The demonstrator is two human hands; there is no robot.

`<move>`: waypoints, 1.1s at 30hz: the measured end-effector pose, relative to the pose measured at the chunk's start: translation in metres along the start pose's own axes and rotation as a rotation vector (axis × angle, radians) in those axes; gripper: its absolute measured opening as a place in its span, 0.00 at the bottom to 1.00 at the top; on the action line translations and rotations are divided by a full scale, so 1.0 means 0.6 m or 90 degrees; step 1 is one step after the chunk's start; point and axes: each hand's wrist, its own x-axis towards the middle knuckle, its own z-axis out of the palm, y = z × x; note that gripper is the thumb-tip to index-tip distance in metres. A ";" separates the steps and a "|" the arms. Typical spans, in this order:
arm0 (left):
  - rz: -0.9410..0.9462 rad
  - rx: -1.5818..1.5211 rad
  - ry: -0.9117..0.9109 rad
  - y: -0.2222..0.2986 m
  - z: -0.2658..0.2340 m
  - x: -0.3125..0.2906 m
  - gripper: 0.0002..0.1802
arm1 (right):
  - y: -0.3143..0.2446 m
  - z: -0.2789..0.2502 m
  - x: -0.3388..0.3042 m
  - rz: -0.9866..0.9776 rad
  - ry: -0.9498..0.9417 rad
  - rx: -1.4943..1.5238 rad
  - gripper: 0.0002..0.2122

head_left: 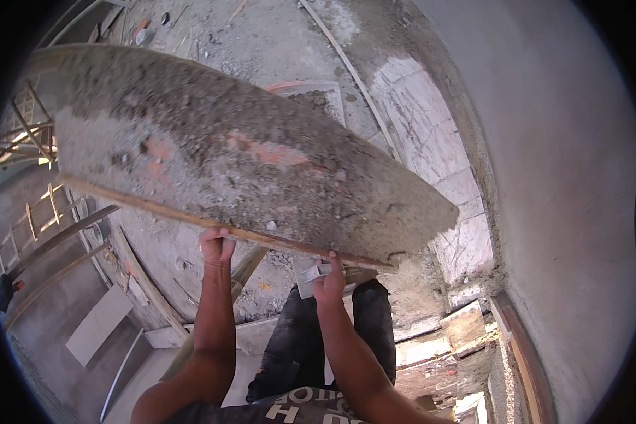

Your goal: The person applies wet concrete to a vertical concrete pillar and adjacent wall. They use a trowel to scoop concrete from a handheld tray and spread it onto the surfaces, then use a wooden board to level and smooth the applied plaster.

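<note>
A long wooden board (360, 184), caked with grey mortar and loose crumbs, spans the middle of the view, slanting down to the right. My left hand (218, 247) is closed round its near edge, left of my legs. Further right, my right hand (328, 277) has its thumb at the same edge. That hand also grips what looks like a plastering trowel with a flat grey blade (304, 281), partly hidden by my fingers. Orange-red patches show through the mortar. Blurred grey material lies or falls at the board's right end; I cannot tell which.
A smooth grey wall (558, 177) rises at the right, with pale slabs (424, 106) along its foot. A wooden pole (247, 272) stands below the board. Planks (145, 283) and a pale panel (100, 325) are at the left. Rubble covers the far floor (233, 42).
</note>
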 end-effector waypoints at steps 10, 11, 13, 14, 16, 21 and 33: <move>0.297 -0.104 0.017 0.152 -0.226 -0.011 0.17 | 0.196 0.269 0.108 0.050 -0.197 -0.147 0.14; 0.308 -0.103 0.018 0.148 -0.241 -0.002 0.18 | 0.213 0.290 0.128 0.066 -0.201 -0.164 0.13; 0.338 -0.098 0.176 0.161 -0.152 0.021 0.13 | 0.232 0.320 0.161 0.073 -0.188 -0.210 0.12; 0.361 -0.094 0.164 0.159 -0.155 0.029 0.14 | 0.246 0.341 0.165 0.077 -0.185 -0.238 0.12; 0.392 -0.093 0.139 0.154 -0.164 0.040 0.16 | 0.261 0.357 0.179 0.077 -0.186 -0.288 0.11; 0.336 -0.169 0.267 0.119 -0.153 0.097 0.05 | 0.203 0.299 0.223 0.112 -0.213 -0.432 0.14; 0.394 -0.050 0.287 0.096 -0.122 0.212 0.07 | -0.340 0.255 0.288 -0.416 -0.237 -1.348 0.17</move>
